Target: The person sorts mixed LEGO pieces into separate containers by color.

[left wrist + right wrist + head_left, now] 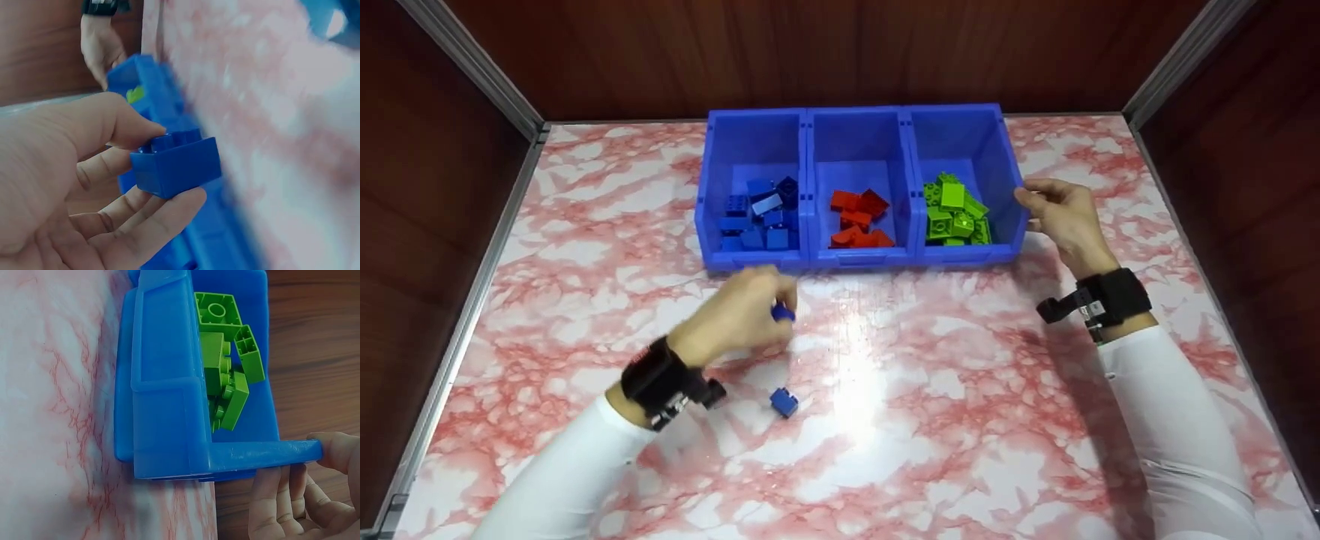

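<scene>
My left hand [739, 315] pinches a blue brick [175, 164] between thumb and curled fingers, held above the surface [930, 390] just in front of the bins [859, 259], near the one with blue bricks. My right hand [1061, 217] grips the right wall of the green-brick bin [169, 416], thumb over the rim and fingers outside. A second blue brick [784, 402] lies on the surface, nearer me than the bins.

Pink marbled table [960, 420] here, three blue bins [859, 259] sitting side by side at the back, plus one loose blue brick [784, 402] out front.
</scene>
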Demonstrator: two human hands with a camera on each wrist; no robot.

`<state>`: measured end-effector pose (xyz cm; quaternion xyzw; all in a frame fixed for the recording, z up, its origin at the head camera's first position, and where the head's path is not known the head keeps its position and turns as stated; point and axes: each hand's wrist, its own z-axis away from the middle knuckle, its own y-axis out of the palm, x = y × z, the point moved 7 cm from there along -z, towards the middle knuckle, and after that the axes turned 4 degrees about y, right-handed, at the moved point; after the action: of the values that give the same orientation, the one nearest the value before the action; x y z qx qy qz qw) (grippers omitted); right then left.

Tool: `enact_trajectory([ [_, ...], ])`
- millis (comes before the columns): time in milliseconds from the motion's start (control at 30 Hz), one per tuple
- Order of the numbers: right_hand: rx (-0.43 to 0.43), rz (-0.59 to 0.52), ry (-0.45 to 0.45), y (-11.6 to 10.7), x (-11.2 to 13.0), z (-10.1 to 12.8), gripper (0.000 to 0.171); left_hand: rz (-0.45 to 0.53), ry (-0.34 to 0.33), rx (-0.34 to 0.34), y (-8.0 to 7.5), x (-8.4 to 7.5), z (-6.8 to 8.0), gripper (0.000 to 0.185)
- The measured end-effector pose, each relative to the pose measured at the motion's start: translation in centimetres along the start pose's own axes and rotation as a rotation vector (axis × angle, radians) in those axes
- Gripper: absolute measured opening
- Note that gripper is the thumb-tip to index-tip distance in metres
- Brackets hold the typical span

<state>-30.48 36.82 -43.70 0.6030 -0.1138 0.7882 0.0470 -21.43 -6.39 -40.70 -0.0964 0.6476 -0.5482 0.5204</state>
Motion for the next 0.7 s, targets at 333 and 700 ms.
enact_trajectory([
  [333,-0.01,0.028,-0.002,-0.1,0.1,0.0,0.037,-0.036,-0.091,-0.164,-6.1,3.2,-3.4,0.017],
  [700,-0.01,0.01,-0.011,-0.1,0.0,-0.1,0.033,-0.107,-0.12,-0.257,-7.9,6.6,-6.6,0.02],
])
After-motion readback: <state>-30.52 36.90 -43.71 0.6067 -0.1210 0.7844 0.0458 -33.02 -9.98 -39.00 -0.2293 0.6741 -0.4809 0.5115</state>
